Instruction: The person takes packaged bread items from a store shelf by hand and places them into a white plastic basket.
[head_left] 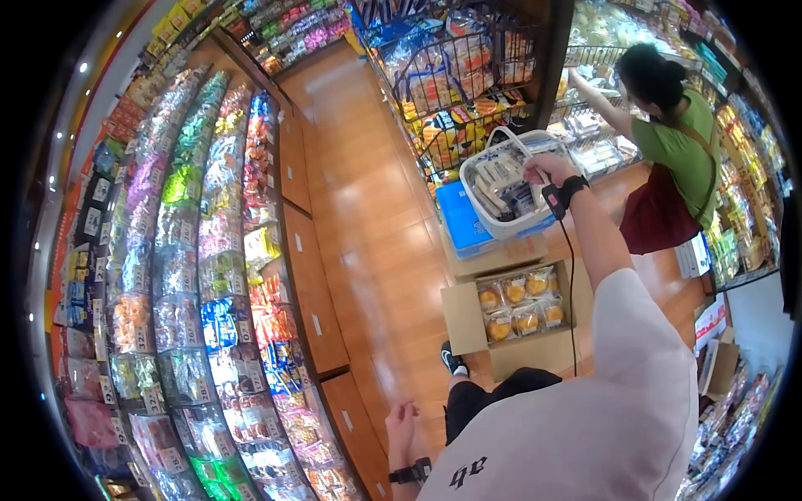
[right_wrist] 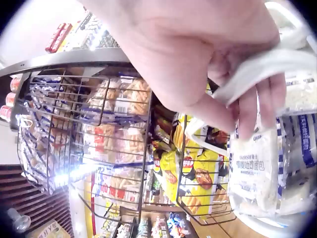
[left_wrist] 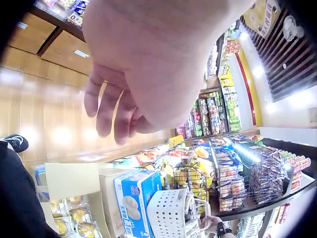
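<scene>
In the head view, my right hand point(head_left: 547, 169) grips one handle point(right_wrist: 267, 67) of a white plastic basket point(head_left: 499, 224). Its fingers curl round the handle in the right wrist view. Inside the basket lie several wrapped bread packs point(right_wrist: 255, 171), white with blue print. A blue printed carton point(left_wrist: 136, 203) is under the basket, whose perforated side shows in the left wrist view. My left hand point(head_left: 401, 426) hangs low near the wooden cabinets, holding nothing, with fingers loosely bent.
An open cardboard box point(head_left: 464, 319) of wrapped round pastries point(head_left: 524, 306) stands before me. Wire racks point(right_wrist: 141, 148) of bagged snacks rise behind the basket. Sloped candy bins point(head_left: 180, 267) line the left. On the right, a person in a green top point(head_left: 693, 138) reaches toward a shelf.
</scene>
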`<state>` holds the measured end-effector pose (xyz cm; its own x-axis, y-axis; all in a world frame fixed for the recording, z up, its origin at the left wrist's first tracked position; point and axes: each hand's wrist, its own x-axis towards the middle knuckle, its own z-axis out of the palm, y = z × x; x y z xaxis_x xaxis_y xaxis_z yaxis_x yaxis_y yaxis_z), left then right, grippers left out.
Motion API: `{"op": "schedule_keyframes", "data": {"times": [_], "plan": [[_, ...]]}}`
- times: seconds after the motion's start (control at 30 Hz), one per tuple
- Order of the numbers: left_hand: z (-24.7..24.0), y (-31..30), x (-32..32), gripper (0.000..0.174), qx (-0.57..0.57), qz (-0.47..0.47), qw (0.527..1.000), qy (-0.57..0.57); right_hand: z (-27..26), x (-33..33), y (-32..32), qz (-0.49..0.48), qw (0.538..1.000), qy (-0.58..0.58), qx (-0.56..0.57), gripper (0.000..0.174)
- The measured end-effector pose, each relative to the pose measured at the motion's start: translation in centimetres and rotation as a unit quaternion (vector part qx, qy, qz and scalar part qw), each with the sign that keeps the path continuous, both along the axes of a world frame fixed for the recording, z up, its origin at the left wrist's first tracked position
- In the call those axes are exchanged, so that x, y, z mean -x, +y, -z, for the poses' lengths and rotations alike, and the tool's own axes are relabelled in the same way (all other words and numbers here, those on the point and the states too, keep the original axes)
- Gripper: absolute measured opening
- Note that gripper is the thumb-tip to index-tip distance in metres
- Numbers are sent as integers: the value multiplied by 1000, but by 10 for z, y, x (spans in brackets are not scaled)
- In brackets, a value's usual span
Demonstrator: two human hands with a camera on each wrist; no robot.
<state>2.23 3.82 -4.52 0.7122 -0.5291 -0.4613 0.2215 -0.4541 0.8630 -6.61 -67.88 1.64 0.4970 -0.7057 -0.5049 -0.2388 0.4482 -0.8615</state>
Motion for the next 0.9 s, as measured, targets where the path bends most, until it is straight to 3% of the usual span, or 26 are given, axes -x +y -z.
{"op": "schedule_keyframes", "data": {"times": [0.13, 0.17, 0.23, 0.27, 0.3, 0.37, 0.47, 0.67, 0.77, 0.83, 0.9], "plan": [[-14, 7, 27, 18, 14, 15, 999, -25, -16, 19, 7, 37, 996, 61, 44, 15], [-22, 10, 38, 18, 5, 23, 999, -34, 0, 24, -6, -6, 998, 47, 44, 21], [-37, 12, 56, 18, -4, 32, 998, -61, -32, 27, 18, 24, 999, 44, 17, 21], [-49, 17, 69, 18, -12, 39, 997, -70, -39, 44, 33, -28, 996, -39, 78, 20], [-59, 22, 78, 18, -20, 53, 995, -79, -91, 67, 82, -58, 982, -115, 138, 21], [-78, 23, 95, 19, 15, 64, 996, -67, -123, 95, 110, -41, 995, -70, 55, 19], [-99, 8, 105, 19, 62, 114, 989, -74, -150, 171, 181, -28, 995, -89, 28, 18], [-146, -58, 165, 17, 176, 277, 942, -72, -121, 319, 369, 89, 984, -157, 6, 8], [-154, -99, 230, 20, 237, 314, 916, 80, -113, 373, 449, 122, 980, -151, -48, 16], [-160, -125, 283, 27, 209, 383, 899, -29, -102, 413, 489, 150, 975, -152, -55, 22], [-158, -144, 344, 32, 205, 400, 891, 54, -98, 459, 518, 174, 969, -166, -65, 24]]}}
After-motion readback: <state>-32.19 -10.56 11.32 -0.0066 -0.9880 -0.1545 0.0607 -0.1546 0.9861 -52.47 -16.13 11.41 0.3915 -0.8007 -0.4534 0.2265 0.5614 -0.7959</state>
